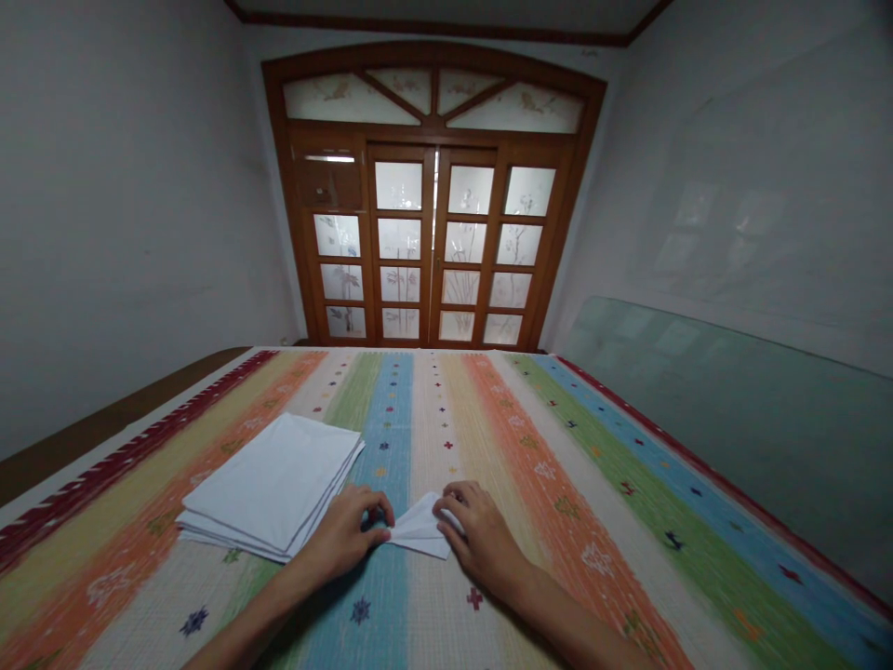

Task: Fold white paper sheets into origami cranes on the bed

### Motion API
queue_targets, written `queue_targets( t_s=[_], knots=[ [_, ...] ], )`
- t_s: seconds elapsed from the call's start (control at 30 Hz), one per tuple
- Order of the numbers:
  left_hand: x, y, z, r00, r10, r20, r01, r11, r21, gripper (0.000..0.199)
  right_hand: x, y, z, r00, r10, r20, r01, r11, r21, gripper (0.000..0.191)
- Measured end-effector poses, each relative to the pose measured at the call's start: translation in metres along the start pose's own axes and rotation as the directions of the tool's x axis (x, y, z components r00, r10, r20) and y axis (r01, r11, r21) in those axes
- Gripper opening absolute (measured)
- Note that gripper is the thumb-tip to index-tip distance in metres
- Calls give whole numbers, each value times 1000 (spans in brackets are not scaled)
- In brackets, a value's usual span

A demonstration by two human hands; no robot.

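The left hand [347, 532] pinches the narrow left end of the white sheet [419, 533] between thumb and forefinger, its other fingers curled in; the right hand [481, 538] has its fingers bent over the wider right end, though whether they pinch it or only press on it I cannot tell. The sheet lies between the two hands, low on the striped cloth [572, 521], gathered at the left and fanning out in creased folds to the right; whether it is paper or fabric is unclear. Just beyond the left hand, to its left, sits a stack [275, 484] of flat white pieces, set at a slant with their edges slightly out of line. The cloth beneath runs away in bands of red, yellow, orange, cream, green and blue, dotted with small crosses and star shapes. Past its left side shows a brown edge [126, 419], and along its right a pale green panel [718, 409] stands against the white wall [760, 158]. At the far end are wooden doors [428, 247] with frosted panes, many bearing plant designs, under an arched top
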State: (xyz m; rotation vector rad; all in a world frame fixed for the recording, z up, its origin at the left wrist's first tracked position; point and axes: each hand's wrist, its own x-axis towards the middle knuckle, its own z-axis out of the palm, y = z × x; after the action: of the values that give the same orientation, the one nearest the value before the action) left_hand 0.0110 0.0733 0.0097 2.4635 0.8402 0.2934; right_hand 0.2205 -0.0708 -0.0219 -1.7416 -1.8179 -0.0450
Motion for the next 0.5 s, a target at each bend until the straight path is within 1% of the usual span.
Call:
queue_targets(
  t_s=[0.13, 0.3, 0.4, 0.5],
  knots=[
    [0, -2, -3, 1000, -3, 10, 3, 1000, 13, 16, 0, 1, 3, 999, -53, 11, 54, 998, -45, 27],
    [-1, -5, -3, 1000, -22, 9, 22, 1000, 22, 18, -1, 4, 6, 994, -98, 49, 99, 995, -21, 33],
    [0, -6, -5, 1000, -14, 13, 14, 999, -47, 17, -1, 6, 7, 993, -99, 59, 100, 995, -12, 32],
    [1, -6, -7, 1000, -14, 4, 14, 992, -126, 23, -2, 6, 8, 994, -99, 49, 100, 995, -4, 32]
  ],
)
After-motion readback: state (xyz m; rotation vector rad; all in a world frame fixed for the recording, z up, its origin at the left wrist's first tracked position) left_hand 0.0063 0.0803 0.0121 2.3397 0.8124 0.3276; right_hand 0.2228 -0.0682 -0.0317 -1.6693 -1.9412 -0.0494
